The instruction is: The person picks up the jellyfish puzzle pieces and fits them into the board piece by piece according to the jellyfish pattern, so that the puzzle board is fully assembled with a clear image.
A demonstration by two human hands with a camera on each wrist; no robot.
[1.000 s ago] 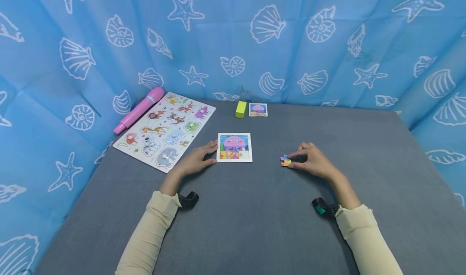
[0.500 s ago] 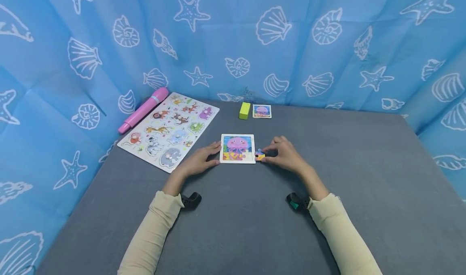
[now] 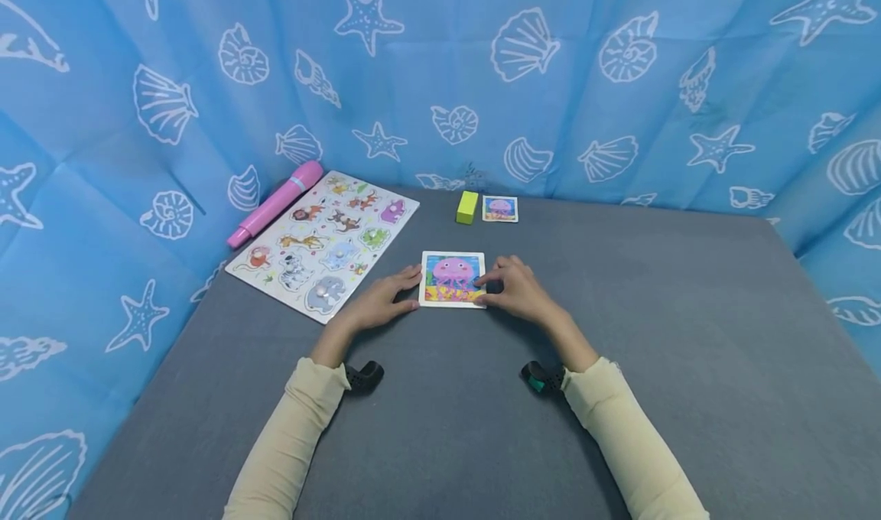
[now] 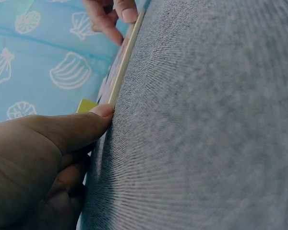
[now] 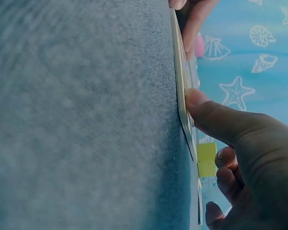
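Note:
A square jigsaw puzzle of a pink jellyfish lies flat on the table in a white-edged frame. My left hand rests against its left edge, fingers fairly straight; in the left wrist view the thumb touches the frame's corner. My right hand is over the lower right corner, thumb and index finger on the puzzle piece there. That piece is mostly covered by the fingertips and appears to lie in the gap. In the right wrist view the thumb touches the frame's rim, with other fingers curled behind.
Behind the puzzle stand a yellow-green block and a small jellyfish picture card. A white animal knob-puzzle board lies on the left, with a pink microphone-shaped toy along its far edge. A blue seashell curtain hangs behind the grey table.
My right hand has carried the puzzle piece leftward to the frame's lower right corner, where the pale gap no longer shows. My left hand keeps its place at the left edge.

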